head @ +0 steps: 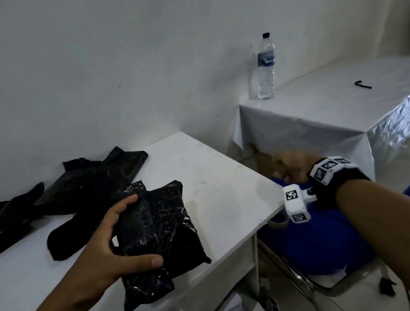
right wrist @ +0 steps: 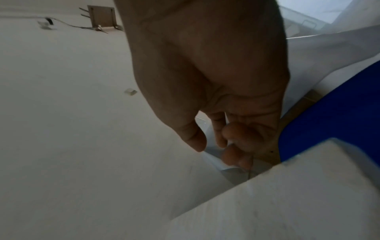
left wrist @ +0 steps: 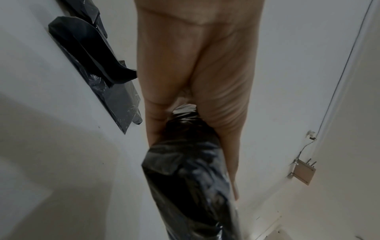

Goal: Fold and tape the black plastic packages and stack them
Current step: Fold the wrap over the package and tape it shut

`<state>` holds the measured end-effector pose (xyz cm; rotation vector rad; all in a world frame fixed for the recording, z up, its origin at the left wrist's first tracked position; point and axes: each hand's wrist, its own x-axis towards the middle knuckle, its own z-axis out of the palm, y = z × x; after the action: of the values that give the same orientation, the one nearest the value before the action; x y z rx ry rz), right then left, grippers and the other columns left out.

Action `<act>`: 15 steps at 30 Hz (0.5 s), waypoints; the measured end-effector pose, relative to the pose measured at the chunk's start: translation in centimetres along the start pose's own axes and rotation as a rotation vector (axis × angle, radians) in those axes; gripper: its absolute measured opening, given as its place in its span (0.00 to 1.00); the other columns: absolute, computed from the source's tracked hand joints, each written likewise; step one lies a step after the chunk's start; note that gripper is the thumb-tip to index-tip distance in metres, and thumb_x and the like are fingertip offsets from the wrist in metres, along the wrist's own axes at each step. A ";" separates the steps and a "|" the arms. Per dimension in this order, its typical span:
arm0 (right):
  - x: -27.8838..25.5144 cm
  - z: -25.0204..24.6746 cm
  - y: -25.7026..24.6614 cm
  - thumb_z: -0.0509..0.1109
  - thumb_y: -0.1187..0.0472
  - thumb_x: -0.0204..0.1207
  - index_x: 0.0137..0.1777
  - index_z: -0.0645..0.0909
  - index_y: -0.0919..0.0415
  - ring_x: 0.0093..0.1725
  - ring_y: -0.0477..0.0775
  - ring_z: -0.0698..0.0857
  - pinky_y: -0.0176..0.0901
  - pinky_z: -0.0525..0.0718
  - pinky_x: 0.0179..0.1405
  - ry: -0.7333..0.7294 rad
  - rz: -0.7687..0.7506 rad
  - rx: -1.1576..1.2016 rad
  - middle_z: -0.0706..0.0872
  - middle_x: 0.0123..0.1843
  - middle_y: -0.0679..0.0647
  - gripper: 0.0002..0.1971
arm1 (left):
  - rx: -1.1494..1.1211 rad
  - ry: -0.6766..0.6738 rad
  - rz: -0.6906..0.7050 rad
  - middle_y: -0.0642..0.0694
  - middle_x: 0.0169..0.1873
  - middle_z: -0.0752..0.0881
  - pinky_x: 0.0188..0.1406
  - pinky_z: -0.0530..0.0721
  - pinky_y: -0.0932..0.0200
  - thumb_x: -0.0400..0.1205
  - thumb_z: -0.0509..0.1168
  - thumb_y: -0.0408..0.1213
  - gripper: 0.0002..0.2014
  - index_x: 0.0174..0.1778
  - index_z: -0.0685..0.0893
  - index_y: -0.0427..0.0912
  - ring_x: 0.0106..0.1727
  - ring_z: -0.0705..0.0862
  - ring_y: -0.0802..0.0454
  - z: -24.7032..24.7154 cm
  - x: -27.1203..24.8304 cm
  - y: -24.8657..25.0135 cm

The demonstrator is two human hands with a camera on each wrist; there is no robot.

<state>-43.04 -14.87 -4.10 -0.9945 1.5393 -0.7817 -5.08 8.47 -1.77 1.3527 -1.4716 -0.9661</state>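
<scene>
A folded black plastic package (head: 172,235) lies near the front right of the white table (head: 215,187). My left hand (head: 144,228) grips it, fingers over its far edge and thumb on its near side. In the left wrist view the package (left wrist: 185,178) sticks out between thumb and fingers. Several loose black bags (head: 94,178) lie flat at the back left. My right hand (head: 281,169) hovers past the table's right corner, blurred. In the right wrist view the right hand (right wrist: 213,146) has loosely curled fingers with nothing plainly in them.
A blue chair (head: 323,239) stands under my right arm, with what looks like a tape roll (head: 279,221) by the table corner. A second table with a white cover (head: 321,106) holds a water bottle (head: 265,66) and a small black hook (head: 363,85).
</scene>
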 end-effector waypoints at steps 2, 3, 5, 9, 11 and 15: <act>2.3 0.5 -0.4 0.61 0.55 0.87 0.47 0.74 0.57 0.31 0.55 0.81 0.36 0.69 0.20 -0.045 0.058 -0.046 0.80 0.39 0.56 0.08 | -0.027 0.009 -0.019 0.65 0.64 0.83 0.50 0.92 0.59 0.39 0.91 0.43 0.58 0.67 0.80 0.76 0.66 0.85 0.56 0.1 0.8 -0.1; 3.4 0.8 -0.6 0.63 0.53 0.86 0.46 0.75 0.58 0.29 0.56 0.80 0.39 0.70 0.23 -0.059 0.075 -0.091 0.82 0.36 0.57 0.10 | -0.033 0.013 -0.027 0.66 0.63 0.84 0.50 0.91 0.59 0.38 0.91 0.42 0.58 0.67 0.80 0.76 0.66 0.85 0.56 0.1 1.1 -0.1; 4.8 1.6 -1.1 0.63 0.51 0.87 0.48 0.76 0.63 0.27 0.57 0.78 0.42 0.70 0.26 -0.054 0.078 -0.199 0.81 0.36 0.60 0.14 | -0.054 0.024 -0.043 0.64 0.63 0.84 0.48 0.92 0.60 0.37 0.90 0.41 0.57 0.66 0.81 0.75 0.65 0.85 0.55 0.1 2.0 -0.2; 6.5 3.0 -1.7 0.59 0.48 0.89 0.52 0.75 0.69 0.32 0.58 0.76 0.46 0.71 0.30 -0.082 0.103 -0.288 0.79 0.39 0.61 0.21 | -0.111 0.031 -0.067 0.60 0.62 0.86 0.45 0.92 0.58 0.37 0.90 0.38 0.57 0.65 0.83 0.73 0.63 0.88 0.51 0.2 3.7 -0.3; 7.3 2.8 -1.7 0.59 0.48 0.89 0.56 0.77 0.70 0.36 0.60 0.81 0.49 0.76 0.33 -0.030 0.093 -0.319 0.83 0.41 0.62 0.21 | -0.137 0.028 -0.076 0.61 0.60 0.87 0.45 0.92 0.57 0.37 0.90 0.36 0.57 0.65 0.83 0.73 0.61 0.89 0.51 0.2 4.6 -0.2; 6.2 1.9 -1.3 0.50 0.41 0.90 0.72 0.75 0.68 0.34 0.57 0.81 0.43 0.77 0.34 0.009 0.111 -0.602 0.84 0.45 0.61 0.30 | -0.140 0.016 -0.088 0.64 0.60 0.87 0.44 0.91 0.61 0.37 0.90 0.37 0.56 0.65 0.84 0.73 0.63 0.88 0.53 0.2 5.7 -0.4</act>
<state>-41.30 -21.02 -5.96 -1.3192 1.8674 -0.2372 -5.21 2.79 -1.65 1.3285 -1.3164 -1.0910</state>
